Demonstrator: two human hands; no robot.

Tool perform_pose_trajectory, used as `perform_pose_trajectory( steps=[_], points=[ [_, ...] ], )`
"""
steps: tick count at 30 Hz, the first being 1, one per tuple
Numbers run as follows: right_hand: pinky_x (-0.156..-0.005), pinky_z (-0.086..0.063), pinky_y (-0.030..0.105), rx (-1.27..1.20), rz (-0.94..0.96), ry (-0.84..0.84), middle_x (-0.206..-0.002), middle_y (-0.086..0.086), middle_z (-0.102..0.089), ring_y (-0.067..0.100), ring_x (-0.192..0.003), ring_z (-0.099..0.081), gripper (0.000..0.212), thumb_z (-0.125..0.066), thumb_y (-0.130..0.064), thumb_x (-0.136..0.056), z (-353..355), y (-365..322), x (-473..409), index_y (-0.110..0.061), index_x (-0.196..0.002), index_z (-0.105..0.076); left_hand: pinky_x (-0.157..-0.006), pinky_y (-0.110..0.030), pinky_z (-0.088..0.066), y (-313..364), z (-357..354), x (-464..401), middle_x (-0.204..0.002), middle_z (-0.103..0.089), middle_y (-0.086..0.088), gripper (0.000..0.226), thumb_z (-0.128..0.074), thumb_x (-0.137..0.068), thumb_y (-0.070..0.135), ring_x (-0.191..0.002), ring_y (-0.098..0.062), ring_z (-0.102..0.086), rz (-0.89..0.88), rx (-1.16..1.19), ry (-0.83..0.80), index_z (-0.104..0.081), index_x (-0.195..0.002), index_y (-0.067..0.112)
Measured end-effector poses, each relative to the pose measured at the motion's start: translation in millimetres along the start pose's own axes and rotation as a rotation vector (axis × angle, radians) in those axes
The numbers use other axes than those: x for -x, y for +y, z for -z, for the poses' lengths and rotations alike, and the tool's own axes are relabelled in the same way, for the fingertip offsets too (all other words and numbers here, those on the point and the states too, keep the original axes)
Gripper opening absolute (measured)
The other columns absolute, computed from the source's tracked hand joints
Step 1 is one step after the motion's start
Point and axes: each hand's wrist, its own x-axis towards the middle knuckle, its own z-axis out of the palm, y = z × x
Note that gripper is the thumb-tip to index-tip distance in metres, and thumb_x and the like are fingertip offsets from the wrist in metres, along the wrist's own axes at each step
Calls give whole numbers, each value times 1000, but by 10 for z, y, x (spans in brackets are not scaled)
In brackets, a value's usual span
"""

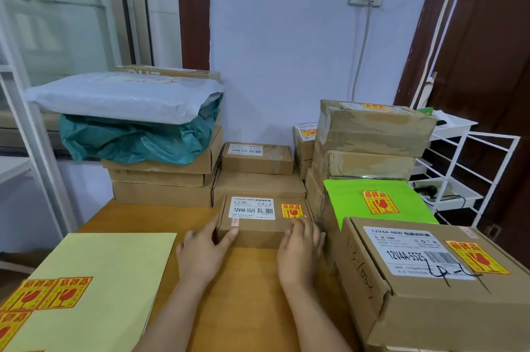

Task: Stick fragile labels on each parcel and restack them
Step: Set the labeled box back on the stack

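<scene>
**Labelled box between both hands, ready to go on a stack**

The small box [263,219] stands on the tabletop [252,294], in the middle, just in front of the unlabelled boxes [258,171] by the wall. A fragile label [292,210] is already on its top, next to the white printed label. The left hand [200,254] touches the left near corner, with the thumb lying along the front edge. The right hand [299,251] rests at the right near corner with its fingers [298,227] reaching onto the top, close to the label. Both hands look relaxed and rather straight, not closed around the box.

Risks, as I judge them: with such a light hold the box may slip when it is lifted. The right stack [370,139] is tall and a little uneven, so one more box could tip it. A fingertip may also catch the edge of the label and lift it.

All boxes are closed; what is inside cannot be seen. The sticker sheet [94,280] lies at the left with labels remaining.
</scene>
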Motion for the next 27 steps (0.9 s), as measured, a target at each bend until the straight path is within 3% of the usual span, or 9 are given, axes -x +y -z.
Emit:
perform_pose_trajectory(
  steps=[3,8,10,12,15,18,22,27],
  points=[
    [-93,-44,57,-8,3,-25,-101,11,-69,34,-101,-64,30,-77,5,-64,13,-3,4,-6,-91,-70,-106,-40,-24,-11,-2,2,-129,-57,5,68,-33,-88,68,-130,-20,-34,-16,-54,-28,-25,-148,38],
    [-99,-41,55,-54,-3,-39,-104,10,-68,33,-107,-61,27,-72,4,-69,8,9,14,-5,-95,-69,-108,-42,-22,16,7,27,-139,-50,4,69,-28,-90,68,-135,-20,-29,-17,-88,-51,-26,-148,31],
    [-106,-34,47,-73,4,-11,-106,9,-67,30,-110,-58,20,-59,-7,-78,13,1,33,-5,-96,-68,-108,-41,-22,45,21,59,-140,-49,4,69,-30,-90,67,-135,-20,-30,-20,-87,-46,-31,-146,25],
    [-104,-34,39,-151,26,-51,-109,9,-66,30,-111,-56,32,-42,-18,-83,72,-96,19,-5,-99,-67,-109,-40,-23,47,29,71,-139,-50,4,66,-34,-91,64,-134,-20,-32,-15,-41,-16,-35,-144,24],
    [-101,-31,26,-228,73,-131,-120,5,-58,24,-118,-48,28,-50,-9,-90,143,-263,-48,-5,-115,-60,-104,-39,-28,23,2,50,-131,-56,3,53,-45,-93,54,-127,-20,-41,41,149,76,-46,-135,22],
    [-89,-29,19,-330,84,-109,-120,3,-54,20,-117,-44,28,-51,-8,-92,129,-411,-189,-8,-120,-57,-102,-39,-39,78,4,17,-126,-59,0,45,-53,-92,41,-121,-20,-46,58,301,194,-50,-130,17],
    [-89,-32,24,-413,-21,-128,-120,5,-53,22,-117,-43,30,-49,-10,-94,33,-599,-426,-7,-123,-54,-98,-33,-40,269,91,-178,-122,-58,0,37,-55,-93,30,-119,-17,-47,-37,395,284,-52,-127,16],
    [-99,-35,32,-509,-152,-101,-126,8,-53,24,-121,-45,32,-48,-8,-93,-94,-694,-790,-6,-124,-55,-100,-28,-35,611,157,-560,-127,-54,1,36,-51,-95,29,-124,-15,-43,-111,483,242,-51,-128,15]
  ],
)
